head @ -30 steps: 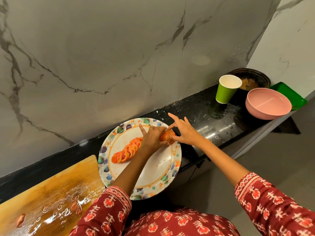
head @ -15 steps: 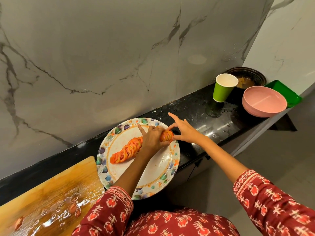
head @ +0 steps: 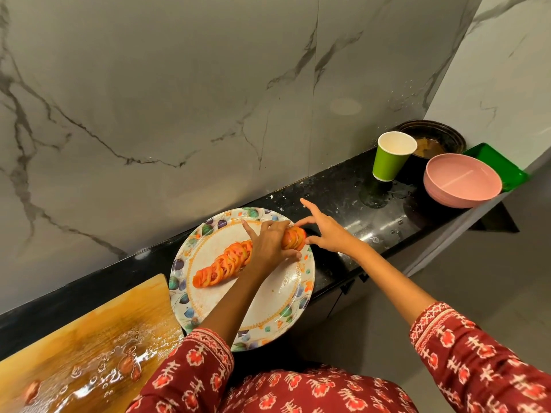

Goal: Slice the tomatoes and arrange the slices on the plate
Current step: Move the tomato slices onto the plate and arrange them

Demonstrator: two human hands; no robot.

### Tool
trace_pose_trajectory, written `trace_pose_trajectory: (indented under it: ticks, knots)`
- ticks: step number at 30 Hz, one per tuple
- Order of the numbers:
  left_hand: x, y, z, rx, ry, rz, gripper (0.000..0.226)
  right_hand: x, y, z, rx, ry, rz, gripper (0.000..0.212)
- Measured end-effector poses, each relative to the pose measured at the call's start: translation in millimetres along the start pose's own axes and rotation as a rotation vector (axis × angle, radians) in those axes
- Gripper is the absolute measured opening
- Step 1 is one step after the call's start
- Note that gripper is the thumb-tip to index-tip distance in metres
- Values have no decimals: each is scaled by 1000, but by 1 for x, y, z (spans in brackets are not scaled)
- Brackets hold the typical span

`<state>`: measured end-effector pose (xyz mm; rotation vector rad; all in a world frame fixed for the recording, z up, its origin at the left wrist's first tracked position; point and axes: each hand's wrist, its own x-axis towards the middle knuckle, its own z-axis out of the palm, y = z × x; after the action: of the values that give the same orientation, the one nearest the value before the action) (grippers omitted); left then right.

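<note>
A round plate [head: 268, 299] with a leaf-patterned rim lies on the black counter. A row of overlapping tomato slices [head: 222, 265] runs diagonally across it from lower left to upper right. My left hand [head: 269, 241] rests over the upper end of the row, fingers curled around a stack of slices [head: 295, 238]. My right hand [head: 325, 231] touches that stack from the right with thumb and fingertip, its other fingers spread. Part of the row is hidden under my left hand.
A wet wooden cutting board [head: 86, 350] with tomato scraps lies left of the plate. To the right stand a green paper cup [head: 390, 159], a pink bowl [head: 462, 180], a dark bowl [head: 432, 140] and a green tray [head: 498, 165]. A marble wall runs behind the narrow counter [head: 351, 198].
Both hands have stayed at the right end of the row, pressing the stack of slices. Only the camera view has shifted slightly.
</note>
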<state>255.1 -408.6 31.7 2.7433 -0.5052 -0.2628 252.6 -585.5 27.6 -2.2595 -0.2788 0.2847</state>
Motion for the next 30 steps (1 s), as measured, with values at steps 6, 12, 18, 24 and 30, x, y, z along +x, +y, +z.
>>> trace_pose_trajectory:
  ticks: [6, 12, 18, 24, 30]
  knots:
    - [-25, -30, -10, -404, 337, -40, 51, 7, -5, -1, 174, 107, 58, 91]
    - [-59, -93, -25, -500, 580, -314, 25, 18, -13, 17, 165, 254, 89, 70]
    - [-94, -124, -28, -493, 608, -441, 24, 15, -22, 32, 63, 328, 207, 63]
    - [-115, -122, -13, -490, 475, -467, 46, 5, -31, 37, 79, 373, 212, 61]
    - [-116, -121, -5, -464, 430, -432, 60, 4, -33, 33, 140, 385, 216, 65]
